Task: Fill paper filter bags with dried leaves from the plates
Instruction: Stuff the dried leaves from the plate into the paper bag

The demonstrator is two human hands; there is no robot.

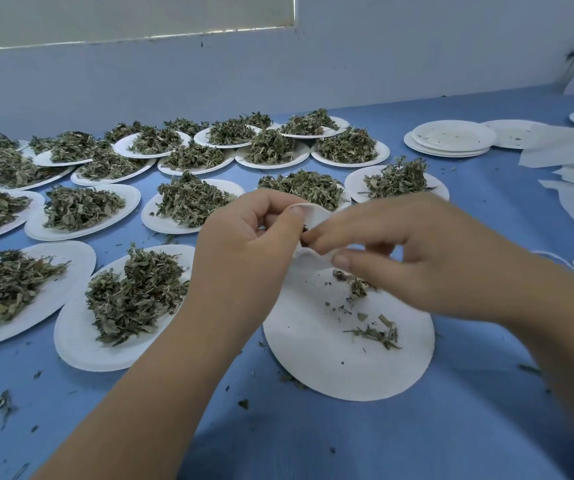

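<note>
About twenty leaf-heaped plates [129, 195] lie beyond and left of the hands; one nearly emptied plate [330, 368] sits beneath them. One paper filter bag [315, 214] is held between them: left hand [244, 244] pinches its rim, right hand [427, 258] fingertips pinch its mouth.

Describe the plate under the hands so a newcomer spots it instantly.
On the blue table, look right of the nearest heaped plates. The plate lies under the left hand and right hand; unlike its neighbours, it holds only scattered leaf scraps, no pile.

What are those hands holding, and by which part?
A small white paper filter bag, pinched at its open rim by the left hand and the right hand.
</note>
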